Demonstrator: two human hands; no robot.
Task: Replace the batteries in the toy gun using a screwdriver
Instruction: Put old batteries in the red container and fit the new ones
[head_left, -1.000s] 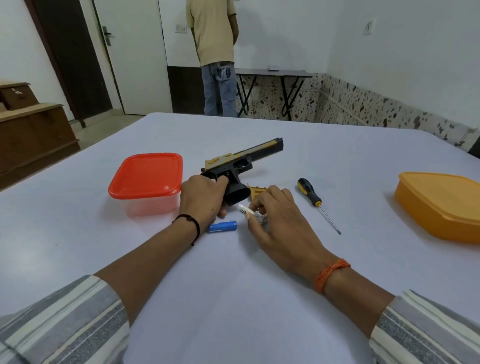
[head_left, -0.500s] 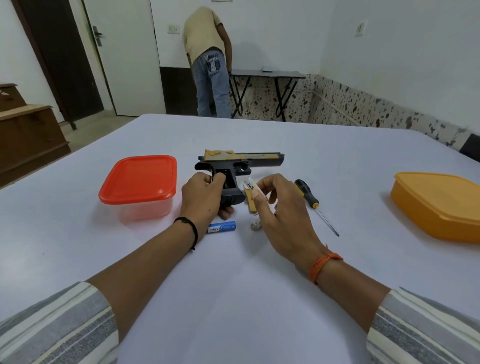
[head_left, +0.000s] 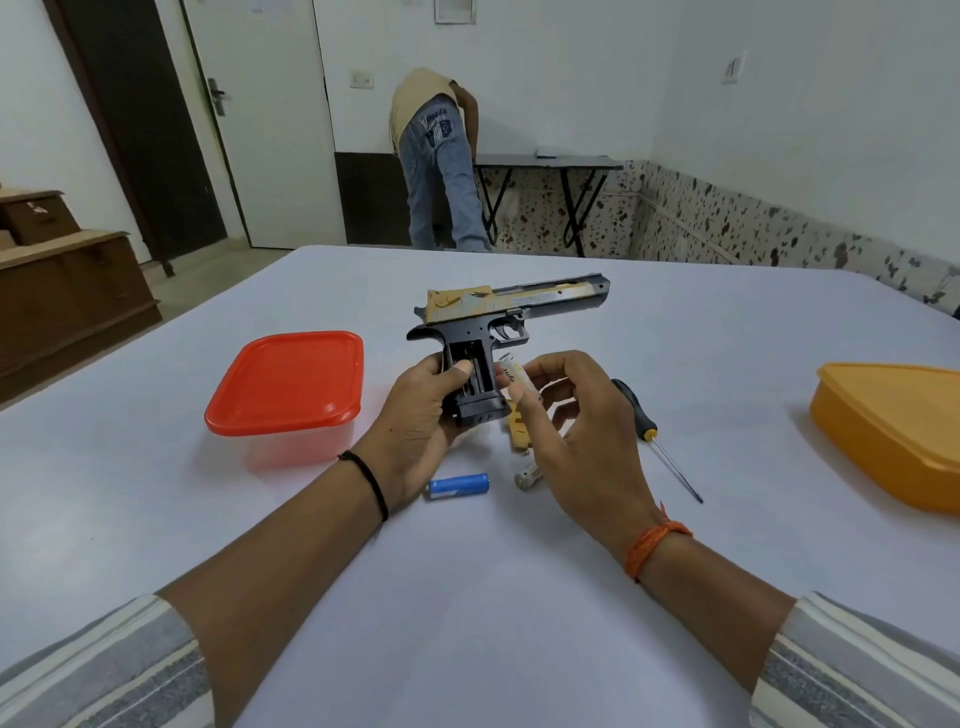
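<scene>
A: Black and tan plastic, item one: gun (head_left: 498, 317), held upright above the table (head_left: 675, 322), barrel pointing right. The left hand (head_left: 421, 421) is wrapped round the grip from the left, thumb across the open battery bay (head_left: 470, 369).

B: Bay contents?

A: A dark rectangular slot, apparently vacant, its long axis running down the grip.

B: Item two?

A: White cell (head_left: 515, 375), a smooth cylinder with printed lettering, pinched in the right hand (head_left: 566, 415) between thumb and fingertips. It sits just right of the bay, nearly touching the grip, its axis tilted close to the slot's. The right hand is plainly the nearer one; the likely move is a short shift left and inward.

B: Loose stock?

A: Blue cell (head_left: 458, 487), glossy, lying crosswise near the left wrist. A second pale cell (head_left: 527, 475), partly hidden under the right hand. Tan cover (head_left: 519, 431), flat and ribbed, just below the gun butt.

B: Tools?

A: Screwdriver (head_left: 655, 439), black handle with yellow collar, thin steel shaft pointing near-right, untouched beside the right hand.

B: Containers?

A: Red-lidded box (head_left: 285, 387) at left; orange box (head_left: 893, 436) at far right, both shut.
</scene>
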